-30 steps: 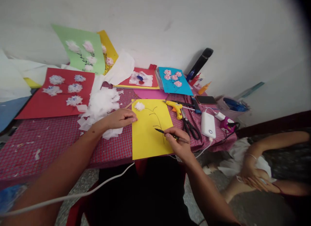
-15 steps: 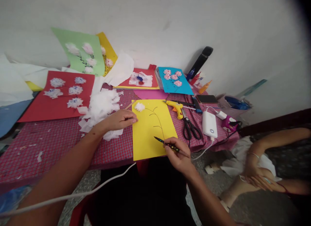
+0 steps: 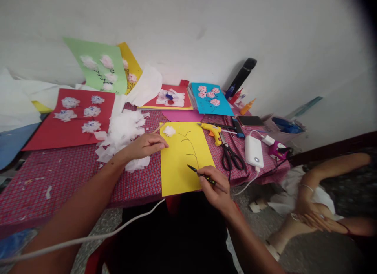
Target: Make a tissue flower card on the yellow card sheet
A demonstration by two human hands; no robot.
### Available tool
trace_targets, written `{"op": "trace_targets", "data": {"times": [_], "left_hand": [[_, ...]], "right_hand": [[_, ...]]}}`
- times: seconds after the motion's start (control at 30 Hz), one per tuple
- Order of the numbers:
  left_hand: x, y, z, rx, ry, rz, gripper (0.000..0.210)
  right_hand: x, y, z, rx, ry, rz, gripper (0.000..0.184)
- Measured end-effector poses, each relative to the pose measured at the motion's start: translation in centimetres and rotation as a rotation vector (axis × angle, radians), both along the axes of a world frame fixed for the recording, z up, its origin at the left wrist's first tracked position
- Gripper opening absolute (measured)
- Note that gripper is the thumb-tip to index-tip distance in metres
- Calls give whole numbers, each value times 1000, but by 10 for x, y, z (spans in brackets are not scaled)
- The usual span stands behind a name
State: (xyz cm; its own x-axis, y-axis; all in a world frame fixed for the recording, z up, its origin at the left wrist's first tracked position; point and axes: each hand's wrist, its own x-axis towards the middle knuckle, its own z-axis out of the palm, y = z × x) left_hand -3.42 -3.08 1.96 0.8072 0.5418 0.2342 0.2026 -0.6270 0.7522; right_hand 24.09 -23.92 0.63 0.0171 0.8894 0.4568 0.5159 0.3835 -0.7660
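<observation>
A yellow sheet of paper (image 3: 175, 176) lies in front of me, with a thin dark branch drawn down its right half and several short twigs. At the branch's upper left end a white tissue flower (image 3: 169, 130) sits on the sheet. My right hand (image 3: 216, 185) grips a dark pen (image 3: 192, 168) with coloured dots, its tip over the lower middle of the paper; whether it touches cannot be made out. Over the sheet's left edge rests my left hand (image 3: 150, 144), fingers stretched out and holding nothing. Beside it is a heap of torn white tissue (image 3: 125, 126).
Right of the sheet lie a yellow glue gun (image 3: 212, 132), black scissors (image 3: 232, 156) and a white power bank (image 3: 253, 150). Finished flower pictures stand behind, including a blue one (image 3: 219, 105) and a red one (image 3: 70, 128). A seated person's hands (image 3: 313, 219) show at right.
Both hands stay nearly in place, the right still holding the pen. The view shifts very slightly.
</observation>
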Motion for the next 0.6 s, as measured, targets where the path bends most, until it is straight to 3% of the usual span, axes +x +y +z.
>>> {"op": "trace_targets", "data": {"times": [0.17,0.4,0.6], "left_hand": [[-1,-4,7,-80,-16,51,33],[-1,-3,6,-62,19,24,33],[-1,-1,3,-72,22,31,34]], "right_hand": [[1,6,1,8,-26,-22,18],[9,31,-19,-58,95,-277,6],[8,36,-25,-115,122,-301,8]]}}
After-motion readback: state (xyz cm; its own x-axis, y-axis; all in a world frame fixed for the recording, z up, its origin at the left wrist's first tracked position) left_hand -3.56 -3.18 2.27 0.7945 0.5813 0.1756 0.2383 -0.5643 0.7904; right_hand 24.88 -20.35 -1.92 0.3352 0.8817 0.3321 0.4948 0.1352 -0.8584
